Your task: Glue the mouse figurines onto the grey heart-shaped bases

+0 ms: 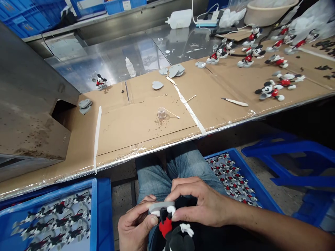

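Note:
Above my lap, a black, red and white cartoon mouse figurine (165, 227) is held upside down, its feet against a grey heart-shaped base (161, 206). My left hand (138, 221) pinches the left end of the base and the white foot there, thumb below and fingers above. From the other side, my right hand (200, 202) presses the base and the other foot between thumb and fingers. The figurine's head hangs toward the bottom edge and is partly cut off.
Cardboard covers the bench (123, 129), bearing grey bases (176, 70), a small clear cup (161, 112), cotton swabs, a craft knife (235, 101), a dropper bottle (130, 67) and several figurines (272, 91). Blue crates (102, 212) of figurines flank my legs; a metal housing (28, 104) stands left.

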Tool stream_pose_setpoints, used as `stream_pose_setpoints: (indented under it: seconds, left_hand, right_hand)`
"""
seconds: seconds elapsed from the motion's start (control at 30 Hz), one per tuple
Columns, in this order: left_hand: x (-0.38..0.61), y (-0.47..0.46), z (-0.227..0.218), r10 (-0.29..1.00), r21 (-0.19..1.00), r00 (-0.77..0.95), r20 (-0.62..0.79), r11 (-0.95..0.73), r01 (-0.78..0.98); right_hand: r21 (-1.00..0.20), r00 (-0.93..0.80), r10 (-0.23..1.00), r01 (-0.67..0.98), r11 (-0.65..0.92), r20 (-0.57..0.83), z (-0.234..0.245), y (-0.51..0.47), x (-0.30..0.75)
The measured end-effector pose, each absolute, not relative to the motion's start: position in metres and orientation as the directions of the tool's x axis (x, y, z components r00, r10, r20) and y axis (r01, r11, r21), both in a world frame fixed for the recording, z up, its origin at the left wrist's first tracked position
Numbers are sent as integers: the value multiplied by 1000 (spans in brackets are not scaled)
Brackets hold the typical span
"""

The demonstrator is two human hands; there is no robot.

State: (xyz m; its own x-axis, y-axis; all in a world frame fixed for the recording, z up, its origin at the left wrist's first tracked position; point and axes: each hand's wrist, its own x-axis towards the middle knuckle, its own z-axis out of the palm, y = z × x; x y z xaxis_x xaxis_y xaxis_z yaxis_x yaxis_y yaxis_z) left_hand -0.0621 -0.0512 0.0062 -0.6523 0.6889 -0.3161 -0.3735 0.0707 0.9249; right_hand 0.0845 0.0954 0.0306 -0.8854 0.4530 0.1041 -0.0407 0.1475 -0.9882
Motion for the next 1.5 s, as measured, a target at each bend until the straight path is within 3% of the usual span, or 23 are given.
stream_pose_setpoints:
  seconds: [1.5]
  left_hand:
    - [-64,-50,6,684,901,-628,-370,101,-422]
  right_hand:
    - [-994,-889,455,2,113,50,30,96,82]
